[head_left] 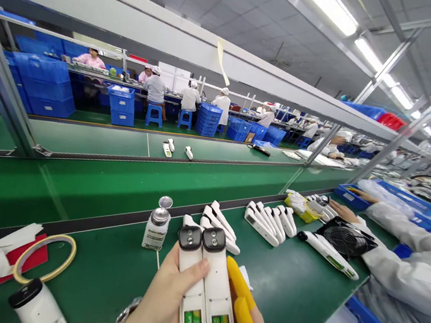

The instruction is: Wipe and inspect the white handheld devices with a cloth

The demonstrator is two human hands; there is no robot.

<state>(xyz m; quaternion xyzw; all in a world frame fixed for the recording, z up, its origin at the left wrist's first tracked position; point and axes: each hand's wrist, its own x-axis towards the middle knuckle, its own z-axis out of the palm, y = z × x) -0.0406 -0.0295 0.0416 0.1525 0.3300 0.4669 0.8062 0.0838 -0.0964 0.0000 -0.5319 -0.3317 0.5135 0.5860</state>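
Side by side in front of me are two white infrared thermometers, their black sensor heads pointing away and their battery bays uncovered, with green batteries inside. My left hand (171, 292) is closed around the left thermometer (191, 284), its thumb lying across the front. Yellow finger covers show on my right hand (249, 316), which grips the right thermometer (219, 283) from its outer side. The two casings touch along their length. Just beyond them lie several more white thermometers (223, 226), and a pump bottle (157, 224) stands to their left.
A tape roll (69, 261) and a red sheet (32, 257) lie at left, near another thermometer (43, 312). Several thermometers (269, 221) are lined up at right, before a black fan (345, 238). A co-worker's sleeve (399, 269) reaches in there. A green conveyor belt (112, 188) runs behind.
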